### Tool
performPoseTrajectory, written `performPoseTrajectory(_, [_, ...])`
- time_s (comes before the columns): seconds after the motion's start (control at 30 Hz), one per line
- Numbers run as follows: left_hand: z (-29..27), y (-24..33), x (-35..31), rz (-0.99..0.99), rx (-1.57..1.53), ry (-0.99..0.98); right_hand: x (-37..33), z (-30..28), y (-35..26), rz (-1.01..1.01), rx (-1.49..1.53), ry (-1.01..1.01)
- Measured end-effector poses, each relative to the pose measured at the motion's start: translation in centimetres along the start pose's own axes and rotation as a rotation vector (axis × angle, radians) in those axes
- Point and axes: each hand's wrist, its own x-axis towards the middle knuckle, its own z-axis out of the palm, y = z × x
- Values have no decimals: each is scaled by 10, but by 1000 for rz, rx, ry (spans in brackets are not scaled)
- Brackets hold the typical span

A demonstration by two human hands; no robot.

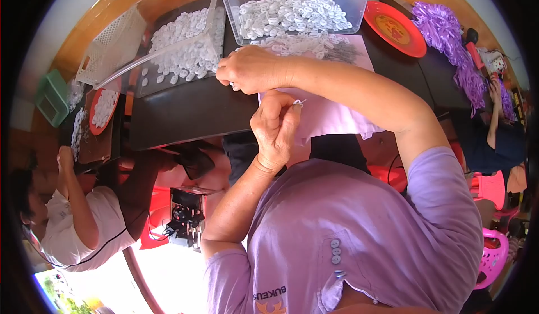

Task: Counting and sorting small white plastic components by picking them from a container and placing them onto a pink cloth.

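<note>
The left hand (276, 124) is raised over the near edge of the dark table (185, 112), its fingers curled together and pinched on a small white piece (299, 103) held at the fingertips. Just above it and a little to the left, the right hand (254, 69) lies knuckles-up on the table with its fingers folded under; whether they grip anything cannot be told. It rests at the edge of a loose pile of white rings (300, 43) spread on a pale pink sheet (331, 117) that hangs over the table's near edge. At the far left a co-worker (84, 218) in a white shirt sits beside a green box (52, 96), a red plate of white pieces (104, 108) and a white basket (115, 43). Next comes a tilted clear bin (179, 47) heaped with white rings, then an upright clear bin (292, 8) with more of them, right behind the right hand. Further right lies a red dish (394, 28), then a heap of purple ribbon (452, 44). At the far right, another person's arm (494, 112) reaches toward the ribbon, with pink chairs (494, 252) below.
</note>
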Motion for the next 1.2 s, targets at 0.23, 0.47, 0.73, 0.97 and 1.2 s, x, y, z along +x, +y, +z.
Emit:
performPoseTrajectory(0.23, [-3,3,2,-178,-165,61,-20,-12,9,118,186,227])
performPoseTrajectory(0.47, [4,19,52,-406,-322,223,-100,-72,27,419,939,405])
performPoseTrajectory(0.73, [37,0,87,-448,-349,171,-133,-68,37,627,1223,644])
performPoseTrajectory(0.97, [43,-16,84,-475,-313,153,-136,-58,30,599,1202,704])
performPoseTrajectory(1.2, [41,-12,85,-530,-351,138,-136,-45,34,516,991,694])
